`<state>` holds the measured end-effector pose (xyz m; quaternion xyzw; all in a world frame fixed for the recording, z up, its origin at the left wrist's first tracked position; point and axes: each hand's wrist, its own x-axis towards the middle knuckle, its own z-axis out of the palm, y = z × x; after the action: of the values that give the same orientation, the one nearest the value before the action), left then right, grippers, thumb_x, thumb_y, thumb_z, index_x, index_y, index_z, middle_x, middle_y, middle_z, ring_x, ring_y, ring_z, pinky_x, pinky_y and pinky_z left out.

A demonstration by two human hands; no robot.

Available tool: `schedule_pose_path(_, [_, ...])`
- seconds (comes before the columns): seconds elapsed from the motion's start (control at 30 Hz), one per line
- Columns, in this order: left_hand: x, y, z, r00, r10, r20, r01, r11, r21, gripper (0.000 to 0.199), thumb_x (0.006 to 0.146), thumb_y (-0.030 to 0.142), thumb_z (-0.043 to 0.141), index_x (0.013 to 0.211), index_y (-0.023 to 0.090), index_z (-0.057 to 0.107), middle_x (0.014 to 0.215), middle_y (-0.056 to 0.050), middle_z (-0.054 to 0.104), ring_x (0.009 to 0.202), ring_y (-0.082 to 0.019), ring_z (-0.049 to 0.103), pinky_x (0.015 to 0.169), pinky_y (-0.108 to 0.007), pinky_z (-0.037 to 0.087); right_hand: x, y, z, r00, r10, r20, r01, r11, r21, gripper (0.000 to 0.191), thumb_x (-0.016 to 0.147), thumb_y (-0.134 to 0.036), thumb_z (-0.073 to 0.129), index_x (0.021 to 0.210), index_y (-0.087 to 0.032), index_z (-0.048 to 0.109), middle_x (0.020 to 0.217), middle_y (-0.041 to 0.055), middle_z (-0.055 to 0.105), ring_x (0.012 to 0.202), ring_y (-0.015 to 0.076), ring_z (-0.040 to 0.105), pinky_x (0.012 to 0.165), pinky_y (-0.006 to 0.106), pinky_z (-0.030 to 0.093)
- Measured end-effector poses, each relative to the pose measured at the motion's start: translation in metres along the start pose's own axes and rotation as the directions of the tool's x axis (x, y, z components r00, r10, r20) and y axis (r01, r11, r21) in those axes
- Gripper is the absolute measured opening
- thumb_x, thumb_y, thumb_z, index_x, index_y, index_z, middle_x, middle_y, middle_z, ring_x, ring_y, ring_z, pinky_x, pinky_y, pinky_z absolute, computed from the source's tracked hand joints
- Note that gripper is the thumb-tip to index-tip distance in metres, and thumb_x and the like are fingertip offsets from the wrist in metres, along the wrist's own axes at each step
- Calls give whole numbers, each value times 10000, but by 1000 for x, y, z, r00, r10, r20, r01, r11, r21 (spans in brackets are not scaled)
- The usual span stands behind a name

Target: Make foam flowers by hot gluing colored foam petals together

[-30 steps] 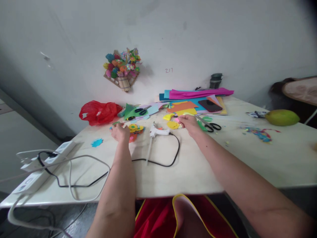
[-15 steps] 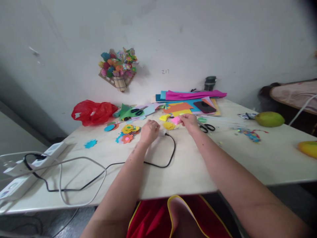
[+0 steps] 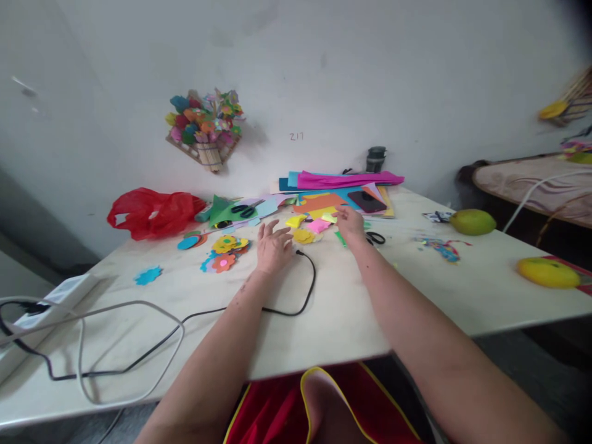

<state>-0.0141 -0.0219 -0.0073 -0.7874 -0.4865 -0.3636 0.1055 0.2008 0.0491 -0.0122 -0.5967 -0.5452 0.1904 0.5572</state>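
My left hand (image 3: 274, 248) is over the table with its fingers spread, beside the end of a black cable (image 3: 305, 259). My right hand (image 3: 350, 224) has thumb and fingertips pinched at a pale yellow-green piece (image 3: 329, 217), probably paper or foam. Just left of it lie a bright pink piece (image 3: 318, 226), a yellow piece (image 3: 295, 221) and yellow flower cutouts (image 3: 304, 236). A green scrap (image 3: 341, 239) and black-handled scissors (image 3: 376, 238) are near my right wrist. Left of my left hand sits a pile of flower cutouts in yellow (image 3: 226, 243), orange (image 3: 224, 263) and blue.
Coloured sheets (image 3: 319, 202), a phone (image 3: 367, 201) and a dark cup (image 3: 375, 159) stand at the back. A red plastic bag (image 3: 155, 213) and second scissors (image 3: 246, 210) are further left. A power strip (image 3: 55, 308) with looping cables lies front left; two mangoes (image 3: 472, 222) rest right.
My right hand has let go of the pink piece, which now lies on the table, and pinches the pale piece. My left hand's fingers have spread. The view has turned right.
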Motion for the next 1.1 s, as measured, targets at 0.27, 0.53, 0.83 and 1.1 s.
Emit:
schedule_pose_path(0.27, [-2,0,3,997,-28,70,27,999,17,425,692,209,563,1115,244,582,1169,-72,588,1290,-276,269,1054,-534,12,3,-16,-32,1000,-16,18,22,916,-401,260,739,-253,487,924,-189,658,915,67,675,850,200,598,712,291,431])
schedule_pose_path(0.53, [-1,4,4,997,-9,78,7,1000,24,475,715,274,568,1187,231,528,1202,-79,564,1301,-284,246,1058,-526,10,0,-29,-45,946,139,294,159,590,-792,344,638,-380,636,915,-179,667,1011,141,642,943,285,580,726,352,427])
schedule_pose_path(0.83, [-2,5,3,992,-20,124,9,996,91,421,747,302,529,1161,234,548,1198,-30,571,1290,-254,269,1070,-502,85,-16,-37,-31,920,157,358,262,431,-863,343,699,-219,581,1025,-121,621,1060,164,611,975,262,573,736,331,439])
schedule_pose_path(1.1, [-3,1,6,994,2,107,-8,999,47,402,732,274,548,1129,219,577,1169,-48,591,1274,-273,299,1066,-515,109,-25,-37,-28,898,108,426,336,455,-825,299,718,-95,513,996,-95,623,1034,195,608,971,273,575,765,352,426])
